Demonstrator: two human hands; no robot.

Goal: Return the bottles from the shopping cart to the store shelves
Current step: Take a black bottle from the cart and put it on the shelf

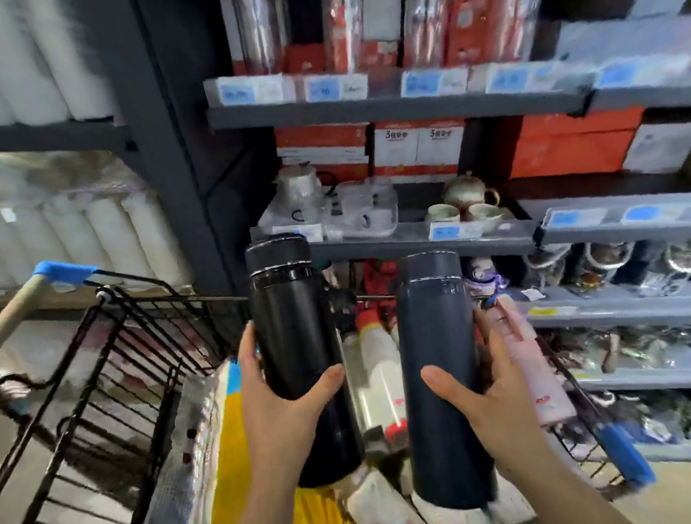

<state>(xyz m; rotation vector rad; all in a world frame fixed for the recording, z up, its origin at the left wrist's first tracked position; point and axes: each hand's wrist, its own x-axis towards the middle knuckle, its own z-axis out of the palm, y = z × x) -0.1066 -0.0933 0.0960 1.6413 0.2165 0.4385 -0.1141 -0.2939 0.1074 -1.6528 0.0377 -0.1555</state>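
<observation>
My left hand (286, 413) grips a black bottle (301, 360) round its middle, thumb across the front, holding it upright above the shopping cart (92, 372). My right hand (492, 411) grips a dark blue-grey bottle (441, 378) the same way, just beside the first but apart from it. Below them in the cart lie a white bottle with a red cap (376, 375), a pink bottle (536, 371) against the right side, and a yellow package (240, 462). The store shelves (399, 104) stand ahead.
</observation>
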